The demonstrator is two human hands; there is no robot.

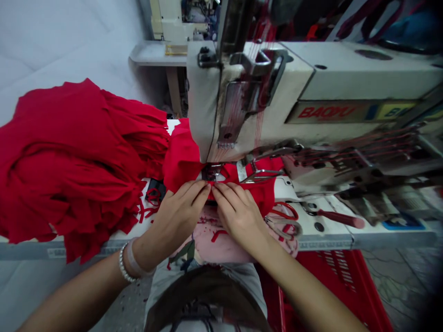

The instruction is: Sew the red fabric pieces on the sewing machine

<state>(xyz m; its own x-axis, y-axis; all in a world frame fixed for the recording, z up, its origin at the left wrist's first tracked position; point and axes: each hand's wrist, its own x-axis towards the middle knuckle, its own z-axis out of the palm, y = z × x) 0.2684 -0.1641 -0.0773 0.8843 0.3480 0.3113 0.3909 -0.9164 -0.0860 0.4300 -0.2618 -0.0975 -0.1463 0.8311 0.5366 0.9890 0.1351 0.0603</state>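
Red fabric [182,154] lies under the presser foot [212,171] of a white sewing machine [204,106]. My left hand [185,205] and my right hand [238,207] press its near edge just in front of the foot. Their fingertips almost meet, fingers together and bent down onto the cloth. More of the red fabric spreads behind and to the right of my right hand. Red threads run down the machine head toward the needle, which I cannot make out clearly.
A large heap of red cut pieces [69,161] covers the table's left side. Scissors with red handles [285,212] and a red-handled screwdriver [341,218] lie right of my hand. Red scraps litter a pink cloth [207,244] at the front edge. A red plastic basket [367,286] stands below right.
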